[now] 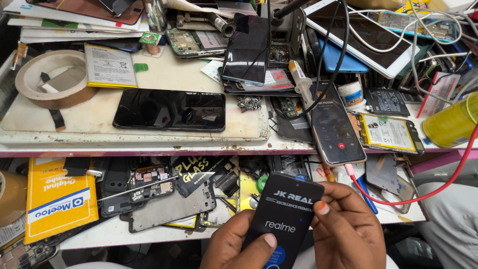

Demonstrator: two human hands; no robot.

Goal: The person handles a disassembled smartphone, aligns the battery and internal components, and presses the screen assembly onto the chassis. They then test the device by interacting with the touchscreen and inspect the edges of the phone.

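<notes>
Both my hands hold one black phone (285, 211) with a printed film on its face, low in the middle of the head view. My left hand (230, 246) grips its lower left side, thumb lying on the film. My right hand (346, 226) holds the right side, thumb pressed near the top right corner. Above them a lit phone (334, 124) showing a call screen lies on the bench edge, with a red cable (423, 194) plugged into its bottom.
A dark phone (169, 109) lies flat on the white mat (74, 124). A tape roll (47, 79) and a battery (109, 66) sit at the left. An opened phone with a yellow battery (388, 132) and a yellow can (450, 122) are at the right. Loose parts fill the lower shelf (159, 199).
</notes>
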